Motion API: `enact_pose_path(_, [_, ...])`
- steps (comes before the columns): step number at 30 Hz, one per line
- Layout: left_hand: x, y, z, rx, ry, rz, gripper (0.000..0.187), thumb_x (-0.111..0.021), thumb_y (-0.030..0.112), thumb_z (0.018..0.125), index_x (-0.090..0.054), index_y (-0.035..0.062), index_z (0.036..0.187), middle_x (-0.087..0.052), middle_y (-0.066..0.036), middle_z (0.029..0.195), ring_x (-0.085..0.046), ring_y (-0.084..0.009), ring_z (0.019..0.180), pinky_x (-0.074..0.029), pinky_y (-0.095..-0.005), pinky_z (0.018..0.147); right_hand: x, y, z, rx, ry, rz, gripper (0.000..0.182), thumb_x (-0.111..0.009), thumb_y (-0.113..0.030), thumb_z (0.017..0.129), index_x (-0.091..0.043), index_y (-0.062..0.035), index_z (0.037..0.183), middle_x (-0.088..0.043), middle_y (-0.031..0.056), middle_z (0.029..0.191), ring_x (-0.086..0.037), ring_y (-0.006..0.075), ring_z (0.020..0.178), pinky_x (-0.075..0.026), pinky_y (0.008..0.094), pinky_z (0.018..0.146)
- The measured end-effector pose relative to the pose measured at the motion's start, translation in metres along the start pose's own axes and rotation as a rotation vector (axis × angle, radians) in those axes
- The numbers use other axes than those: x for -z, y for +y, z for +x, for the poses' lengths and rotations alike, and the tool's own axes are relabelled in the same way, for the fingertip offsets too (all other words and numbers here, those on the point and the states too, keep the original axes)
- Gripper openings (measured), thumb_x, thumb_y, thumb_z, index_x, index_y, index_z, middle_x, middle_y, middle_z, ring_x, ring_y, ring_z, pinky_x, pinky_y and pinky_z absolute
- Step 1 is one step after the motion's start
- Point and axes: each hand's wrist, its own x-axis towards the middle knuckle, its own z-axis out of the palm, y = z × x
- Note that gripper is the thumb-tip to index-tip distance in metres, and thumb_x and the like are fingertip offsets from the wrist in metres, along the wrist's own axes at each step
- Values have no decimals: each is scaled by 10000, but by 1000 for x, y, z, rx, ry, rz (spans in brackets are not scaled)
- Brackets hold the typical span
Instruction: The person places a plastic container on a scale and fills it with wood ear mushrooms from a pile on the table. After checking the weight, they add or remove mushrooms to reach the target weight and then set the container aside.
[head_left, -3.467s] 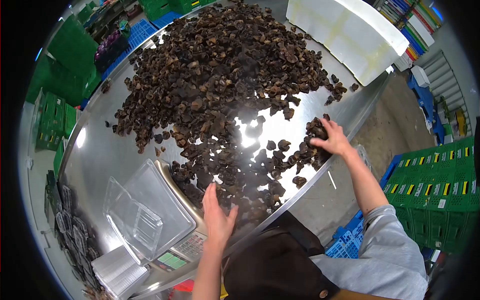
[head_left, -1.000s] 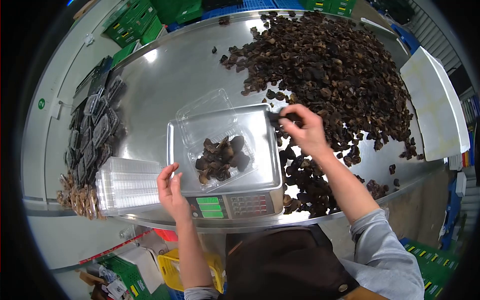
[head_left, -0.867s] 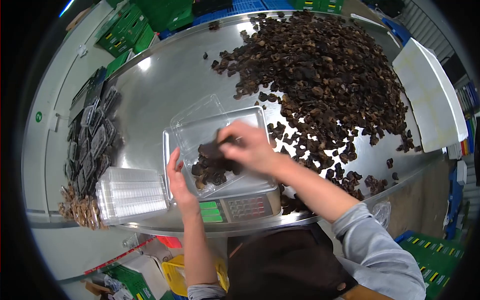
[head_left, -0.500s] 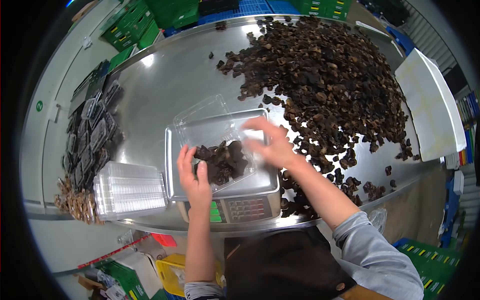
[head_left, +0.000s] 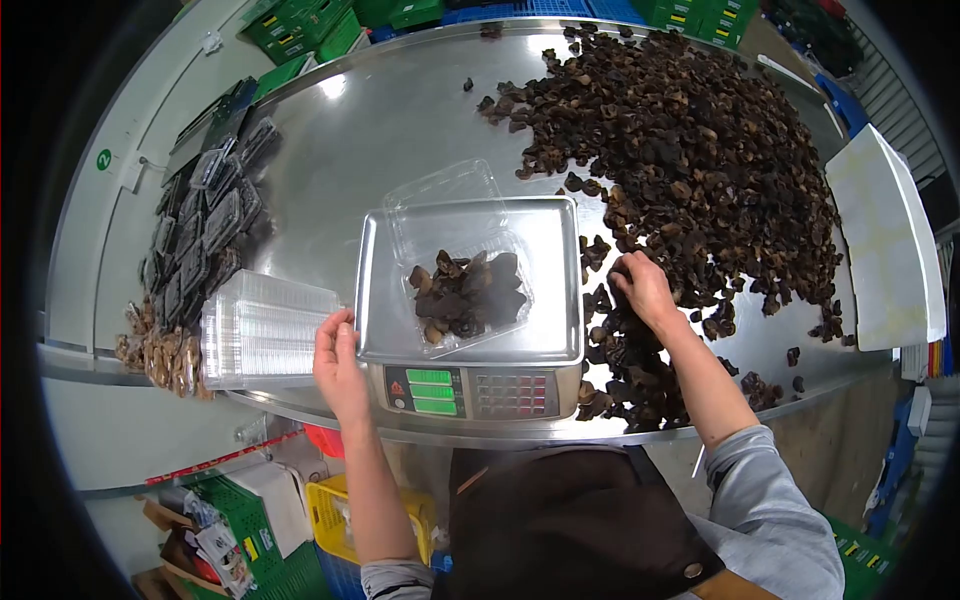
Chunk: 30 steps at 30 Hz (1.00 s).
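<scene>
Dark brown wood ear mushrooms [head_left: 470, 297] lie in a clear plastic clamshell box [head_left: 440, 350] with its lid tipped back. The box rests on the steel pan of a weighing scale [head_left: 550, 330], whose display glows green. My left hand [head_left: 338, 365] is beside the pan's left edge, fingers loosely bent and apart from the thumb, holding nothing. To the right of the scale, my right hand [head_left: 645, 292] reaches into the near edge of the mushroom pile [head_left: 690, 170]. Its fingers are curled around dark mushroom at their tips, which are partly hidden.
A stack of clear empty boxes [head_left: 265, 330] stands left of the scale. Beyond it are filled dark packs [head_left: 205, 220] and bags of brown pieces [head_left: 165, 350]. A white foam board [head_left: 885, 245] borders the steel table [head_left: 330, 150] at right. Green crates [head_left: 295, 30] stand behind.
My left hand has left the box and drawn back to the scale's left side. My right hand has moved from over the box rightward to the pile. The view has shifted slightly.
</scene>
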Motion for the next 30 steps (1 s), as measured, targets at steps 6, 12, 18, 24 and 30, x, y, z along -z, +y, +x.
enact_pose_path(6, [-7,4,-29,210,-144,162,262,-619,104,934,-588,-15,1165,-630,-68,1039,-567,-69,864,-477,-215,754,1,-1,-6,42,1,-225,157,-679,-92,808,-622,-51,949,-563,145,931,-603,357,915,-498,468,771])
enact_pose_path(12, [-1,-21,-33,207,-216,168,312,-655,66,901,-569,-33,1183,-623,-56,993,-546,-50,682,-465,-201,579,14,10,14,-218,-83,285,152,-687,-82,838,-652,-4,964,-662,145,844,-658,272,750,-517,378,691])
enact_pose_path(18, [-10,-20,-34,353,-324,218,346,-659,81,899,-559,-57,1199,-627,-40,833,-552,-63,609,-451,-207,533,40,-88,34,7,104,482,155,-690,-53,845,-661,-5,989,-659,113,927,-635,202,765,-507,313,698])
enact_pose_path(24, [-24,-30,-23,439,-429,138,392,-650,94,907,-503,-92,1219,-640,-85,746,-563,-113,472,-409,-233,381,57,-143,46,189,208,31,205,-685,-111,801,-657,-71,1000,-634,122,910,-638,325,839,-529,410,744])
enact_pose_path(30, [-31,-37,-13,447,-448,-30,347,-610,12,887,-500,-81,1203,-629,-84,724,-573,-127,472,-408,-227,372,43,-131,64,132,98,95,431,-683,-218,872,-586,-34,1250,-565,163,1285,-567,284,1168,-494,387,940])
